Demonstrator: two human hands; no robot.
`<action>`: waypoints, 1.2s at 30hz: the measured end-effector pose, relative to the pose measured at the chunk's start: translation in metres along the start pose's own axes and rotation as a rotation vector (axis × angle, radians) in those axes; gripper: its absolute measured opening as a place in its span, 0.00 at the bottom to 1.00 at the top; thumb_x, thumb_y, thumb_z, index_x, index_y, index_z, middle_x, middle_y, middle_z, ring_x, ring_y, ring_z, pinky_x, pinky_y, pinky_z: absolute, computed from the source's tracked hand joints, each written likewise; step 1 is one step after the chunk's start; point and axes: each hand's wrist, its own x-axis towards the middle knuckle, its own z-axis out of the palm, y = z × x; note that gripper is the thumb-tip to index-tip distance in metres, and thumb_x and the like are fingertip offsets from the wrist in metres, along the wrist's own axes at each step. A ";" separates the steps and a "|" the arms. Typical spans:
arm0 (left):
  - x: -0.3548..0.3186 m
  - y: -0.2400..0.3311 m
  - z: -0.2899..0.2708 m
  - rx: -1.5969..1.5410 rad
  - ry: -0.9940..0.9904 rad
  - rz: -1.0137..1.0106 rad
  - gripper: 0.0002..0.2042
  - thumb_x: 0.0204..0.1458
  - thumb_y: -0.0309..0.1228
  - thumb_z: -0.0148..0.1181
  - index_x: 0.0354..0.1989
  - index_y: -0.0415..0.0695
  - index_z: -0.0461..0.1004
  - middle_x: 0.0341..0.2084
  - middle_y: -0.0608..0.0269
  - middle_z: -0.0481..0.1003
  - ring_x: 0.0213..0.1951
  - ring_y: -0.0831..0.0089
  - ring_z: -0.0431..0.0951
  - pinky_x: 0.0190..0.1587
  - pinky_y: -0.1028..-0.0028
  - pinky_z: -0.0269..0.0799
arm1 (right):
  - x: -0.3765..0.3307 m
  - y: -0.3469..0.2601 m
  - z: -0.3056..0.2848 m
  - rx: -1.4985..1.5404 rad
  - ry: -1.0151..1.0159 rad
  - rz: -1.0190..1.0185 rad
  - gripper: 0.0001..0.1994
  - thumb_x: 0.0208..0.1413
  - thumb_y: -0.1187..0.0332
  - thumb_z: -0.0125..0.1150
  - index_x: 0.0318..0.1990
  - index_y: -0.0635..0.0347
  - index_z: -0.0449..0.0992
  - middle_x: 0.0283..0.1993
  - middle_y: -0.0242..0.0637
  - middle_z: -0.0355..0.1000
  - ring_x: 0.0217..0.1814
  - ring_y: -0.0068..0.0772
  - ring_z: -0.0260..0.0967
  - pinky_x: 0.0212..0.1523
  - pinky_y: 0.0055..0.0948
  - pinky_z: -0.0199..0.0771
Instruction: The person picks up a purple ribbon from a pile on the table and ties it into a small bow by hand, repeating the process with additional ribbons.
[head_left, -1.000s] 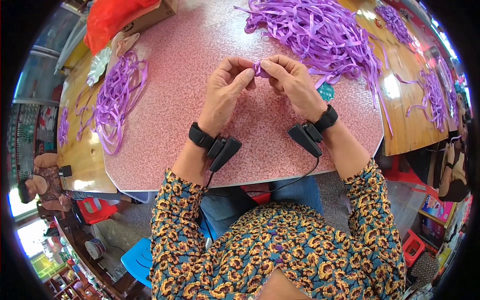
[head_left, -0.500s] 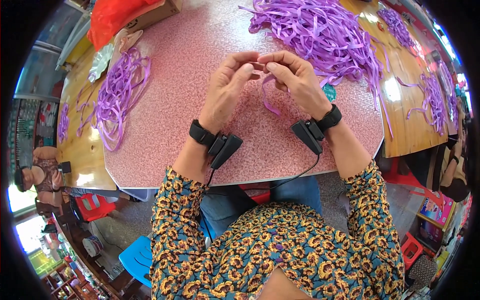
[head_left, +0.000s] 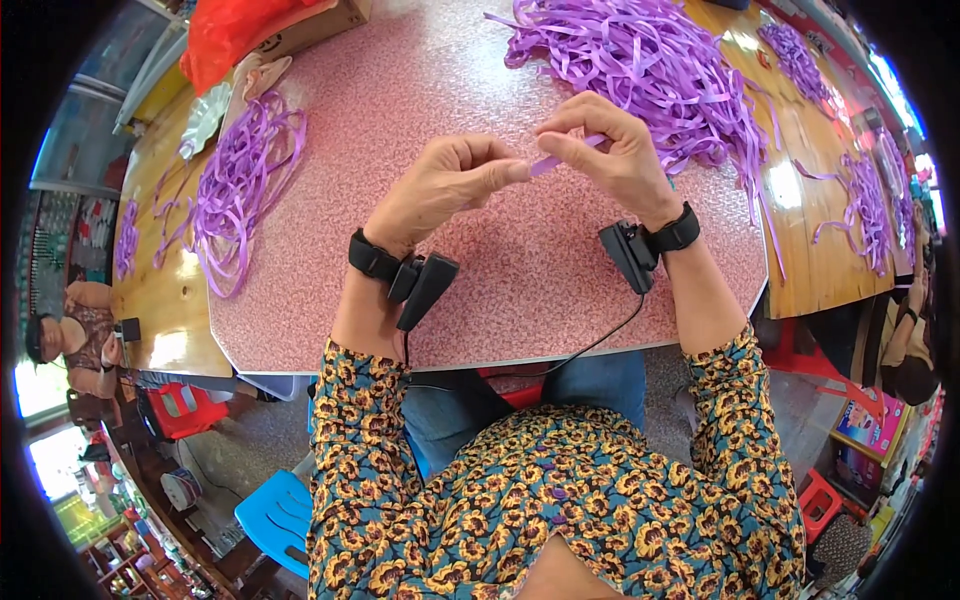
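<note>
Between my two hands a short stretch of purple ribbon [head_left: 544, 165] shows above the pink speckled table. My left hand [head_left: 455, 183] pinches one part of it between thumb and forefinger. A little to the right and farther off, my right hand [head_left: 612, 155] grips the ribbon too, thumb against fingers. The rest of this strip is mostly hidden by my fingers. Just beyond my right hand lies a big tangled heap of purple ribbons [head_left: 640, 75]. To the left of my left hand sits a smaller loose bundle of purple ribbons [head_left: 235, 195].
The pink table top [head_left: 330, 280] has a cut-off front corner. At its far left stand a cardboard box [head_left: 315, 28] and a red plastic bag [head_left: 235, 40]. More ribbons [head_left: 865, 210] lie on the wooden table at right. A cable hangs from my right wrist device [head_left: 630, 258]. People sit at both sides.
My hands have drawn slightly apart, the left moving left and lower, the right moving a little right. The ribbon end that hung below them no longer shows; a stretch now spans between them.
</note>
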 end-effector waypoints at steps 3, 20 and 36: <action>-0.003 0.005 -0.002 0.074 -0.053 -0.029 0.13 0.59 0.39 0.61 0.37 0.40 0.78 0.19 0.77 0.68 0.22 0.89 0.64 0.23 0.85 0.57 | 0.001 0.006 0.001 -0.158 -0.010 -0.150 0.05 0.54 0.69 0.68 0.37 0.59 0.82 0.33 0.27 0.73 0.32 0.15 0.63 0.32 0.17 0.61; 0.000 -0.001 0.005 -0.045 -0.064 0.061 0.11 0.66 0.37 0.49 0.40 0.41 0.71 0.26 0.66 0.74 0.26 0.80 0.75 0.29 0.81 0.71 | -0.010 -0.006 0.031 0.025 0.008 0.006 0.13 0.62 0.66 0.59 0.50 0.62 0.77 0.42 0.36 0.76 0.42 0.22 0.72 0.43 0.21 0.73; 0.000 -0.004 0.006 -0.413 0.036 0.247 0.09 0.64 0.36 0.52 0.38 0.43 0.74 0.34 0.63 0.78 0.31 0.79 0.74 0.33 0.77 0.70 | -0.003 -0.019 0.009 0.322 -0.081 0.405 0.10 0.57 0.65 0.66 0.44 0.58 0.79 0.28 0.21 0.70 0.23 0.08 0.56 0.20 0.13 0.51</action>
